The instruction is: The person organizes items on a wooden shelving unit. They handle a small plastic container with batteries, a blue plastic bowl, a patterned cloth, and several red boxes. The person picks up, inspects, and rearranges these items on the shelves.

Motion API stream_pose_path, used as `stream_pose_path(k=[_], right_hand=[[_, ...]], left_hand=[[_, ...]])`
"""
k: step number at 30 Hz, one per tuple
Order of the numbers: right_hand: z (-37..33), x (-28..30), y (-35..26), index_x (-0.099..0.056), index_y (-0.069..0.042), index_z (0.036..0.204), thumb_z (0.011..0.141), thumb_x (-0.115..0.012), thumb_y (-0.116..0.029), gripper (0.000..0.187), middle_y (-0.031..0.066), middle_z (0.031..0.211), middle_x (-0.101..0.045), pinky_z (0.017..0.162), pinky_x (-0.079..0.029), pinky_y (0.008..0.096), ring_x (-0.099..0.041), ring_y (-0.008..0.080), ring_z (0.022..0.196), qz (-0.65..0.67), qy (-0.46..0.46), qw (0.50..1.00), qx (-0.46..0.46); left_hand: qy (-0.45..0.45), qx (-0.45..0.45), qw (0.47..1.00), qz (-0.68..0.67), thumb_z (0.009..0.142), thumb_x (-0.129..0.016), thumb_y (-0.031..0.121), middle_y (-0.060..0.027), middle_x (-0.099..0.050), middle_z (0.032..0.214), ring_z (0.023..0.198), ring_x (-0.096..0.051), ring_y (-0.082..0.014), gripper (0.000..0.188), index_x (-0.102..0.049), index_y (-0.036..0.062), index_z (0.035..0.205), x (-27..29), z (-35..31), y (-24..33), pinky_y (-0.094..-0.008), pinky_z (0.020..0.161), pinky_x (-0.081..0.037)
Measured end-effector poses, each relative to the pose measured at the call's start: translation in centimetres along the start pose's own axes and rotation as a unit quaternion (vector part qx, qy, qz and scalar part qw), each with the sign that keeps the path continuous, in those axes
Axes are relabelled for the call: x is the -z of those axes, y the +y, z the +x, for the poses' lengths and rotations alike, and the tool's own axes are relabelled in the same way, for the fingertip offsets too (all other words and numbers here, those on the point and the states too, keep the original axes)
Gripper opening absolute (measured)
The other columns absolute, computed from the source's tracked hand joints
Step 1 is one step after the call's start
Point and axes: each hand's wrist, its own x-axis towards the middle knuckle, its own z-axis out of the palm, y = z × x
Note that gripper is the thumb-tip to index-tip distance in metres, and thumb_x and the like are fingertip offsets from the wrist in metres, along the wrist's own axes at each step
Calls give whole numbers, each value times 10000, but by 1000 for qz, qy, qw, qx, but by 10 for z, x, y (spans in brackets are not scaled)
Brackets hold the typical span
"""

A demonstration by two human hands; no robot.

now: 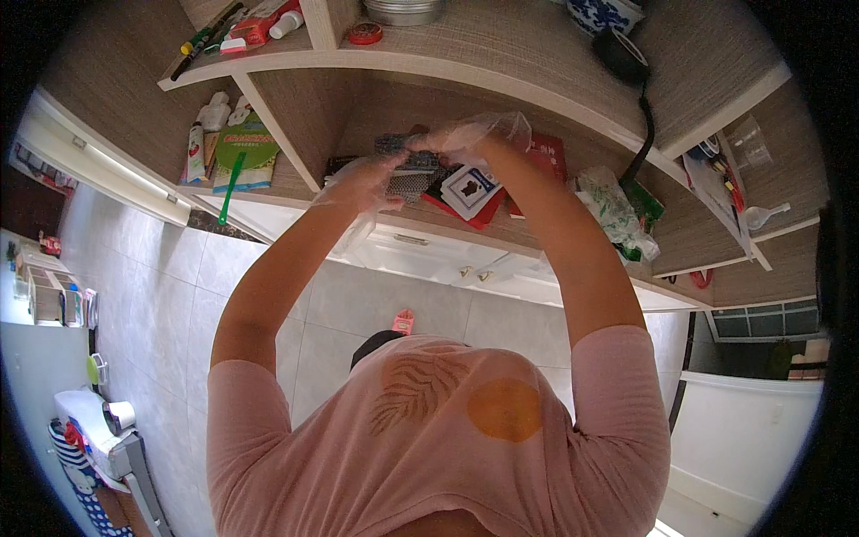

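Observation:
Both my hands wear loose, clear plastic gloves and reach into the middle compartment of a wooden shelf. My left hand (365, 183) is closed round the left edge of a grey-black patterned item (413, 179), its thumb on the near side. From the right, my right hand (470, 141) comes over the far side of the same item, fingers bent together against it. The item's exact kind is too small to tell, and the hands partly cover it. Just right of it, a white card with a blue border (472, 190) lies on something red (483, 217).
Left of the divider hang a green fan (247, 148) and a white tube (196, 152). A clear plastic bag (610, 208) lies to the right, below a black cable (646, 125). The upper shelf board (501, 79) overhangs my hands. White cabinet doors (429, 257) stand below.

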Motion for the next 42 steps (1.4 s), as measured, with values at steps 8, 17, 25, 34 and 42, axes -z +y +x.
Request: stream_pose_path(k=[8, 17, 25, 34, 42], right_hand=[[20, -3, 19, -521, -46, 1240, 830, -572, -548, 650, 110, 1226, -532, 970, -352, 347, -444, 222, 1155, 114, -52, 989, 76], [-67, 1, 41, -579, -42, 1164, 795, -617, -497, 587, 134, 1067, -609, 932, -404, 339, -553, 230, 1027, -30, 276, 956, 99], [-70, 2, 56, -633, -21, 1031, 747, -657, -511, 567, 195, 940, -651, 781, -482, 389, -628, 313, 838, -288, 186, 938, -55], [-41, -1, 59, -625, -31, 1026, 718, -656, -412, 491, 232, 943, -635, 755, -496, 421, -632, 361, 863, -420, 115, 896, -86], [-56, -19, 78, -591, -10, 1072, 712, -622, -231, 424, 229, 1002, -624, 777, -496, 439, -613, 373, 929, -338, 179, 922, 59]], left_hand=[[-12, -62, 998, -24, 774, -740, 252, -79, -556, 1171, 1085, -523, -252, 487, -500, 128, 1179, 14, 12, -10, -460, 939, -404], [-28, -198, 972, -125, 812, -683, 160, -147, -547, 1165, 1082, -540, -272, 420, -502, 10, 1161, 13, -65, -16, -393, 879, -500], [-149, -143, 941, -267, 821, -621, 82, -186, -483, 1248, 1143, -502, -344, 499, -403, 11, 1265, 23, -63, -70, -509, 930, -473], [-225, -106, 905, -344, 813, -653, 88, -169, -464, 1254, 1171, -460, -347, 515, -401, 8, 1254, -19, -35, -105, -516, 1010, -397], [-175, -103, 923, -327, 815, -635, 64, -162, -462, 1249, 1165, -464, -356, 491, -407, 8, 1246, -34, -30, -96, -506, 984, -427]])
